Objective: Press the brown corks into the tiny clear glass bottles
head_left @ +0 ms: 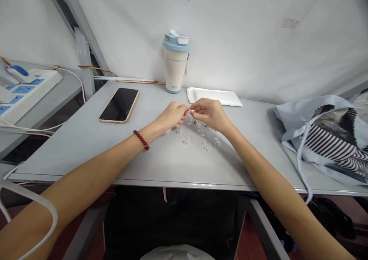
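Observation:
My left hand (173,116) is closed, thumb and forefinger pinching a small shiny clear piece (190,110). From the other side my right hand (211,112) grips the same piece with its fingertips, so the two hands nearly meet above the table. What exactly the piece is, I cannot make out. Below and in front of the hands lie several small transparent plastic-looking pieces, among them one nearest the table edge (206,146), one to the left (185,141) and one to the right (217,141). Others are partly hidden by my fingers.
A phone (119,105) lies at the left of the grey table (161,168). Behind the hands stand a lidded cup (175,66) and a flat white packet (218,97). An open fabric bag (324,131) sits at right. A power strip (28,91) with cables is at far left.

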